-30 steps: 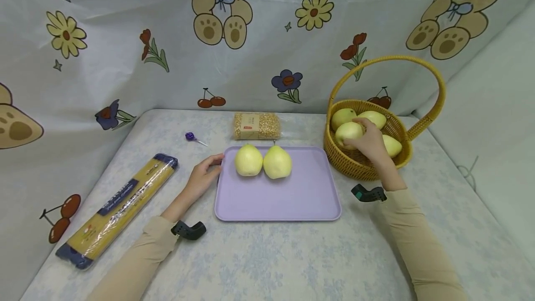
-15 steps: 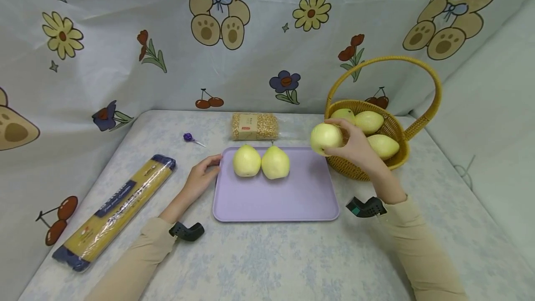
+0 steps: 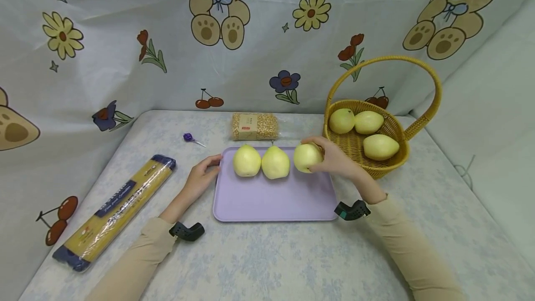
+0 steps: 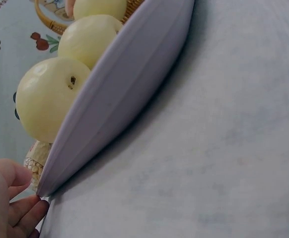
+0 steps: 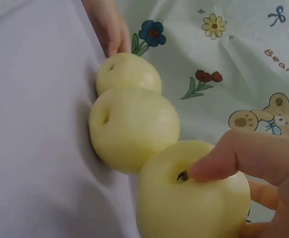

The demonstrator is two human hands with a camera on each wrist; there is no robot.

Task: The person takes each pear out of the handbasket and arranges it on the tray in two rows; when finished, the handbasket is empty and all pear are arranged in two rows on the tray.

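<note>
Over the right back part of the lilac tray (image 3: pixel 276 203), my right hand (image 3: pixel 336 158) grips a pale yellow pear (image 3: pixel 307 157) from its right side. In the right wrist view, the thumb (image 5: pixel 219 163) presses beside the dark hollow on the pear's end, with fingers round the far side. Two more pears, a left one (image 3: pixel 246 160) and a middle one (image 3: pixel 275 162), sit side by side on the tray. At the tray's left edge rests my left hand (image 3: pixel 201 176), its fingertips touching the rim near the back corner, fingers relaxed.
A wicker basket (image 3: pixel 355 145) with a tall handle stands at the back right, holding three pale fruits (image 3: pixel 381 147). Behind the tray lies a bag of yellow grains (image 3: pixel 255 126). A purple lollipop (image 3: pixel 188 137) and a long yellow packet (image 3: pixel 114 212) lie to the left.
My right hand has lifted the pear out of the basket and carried it left and toward me, over the tray beside the other two. My left hand has stayed at the rim.
</note>
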